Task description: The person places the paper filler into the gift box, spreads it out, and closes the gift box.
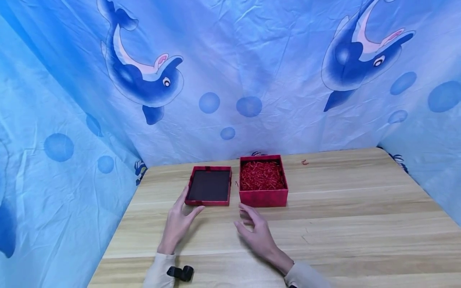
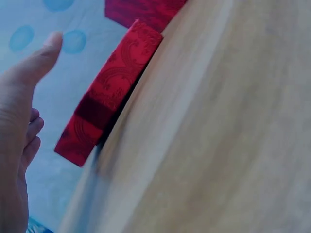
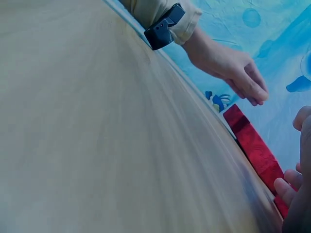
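Note:
A shallow red box lid (image 1: pixel 207 203) with a dark inside lies on the table, open side up. My left hand (image 1: pixel 177 224) is at its near left corner, fingers extended and thumb spread; the left wrist view shows the hand beside the lid's patterned red side (image 2: pixel 114 82), with a gap. To the right of the lid stands a deeper red box (image 1: pixel 263 198), filled with red shredded paper (image 1: pixel 262 176). Just in front of that box is my right hand (image 1: pixel 258 234), its fingers loosely bent and holding nothing. Whether its fingertips touch the box is unclear.
The wooden table (image 1: pixel 342 240) ends at a blue curtain (image 1: pixel 223 72) printed with dolphins. A red paper shred (image 1: pixel 305 162) lies behind and to the right of the box. A black wrist device (image 1: pixel 181 273) sits on the left sleeve.

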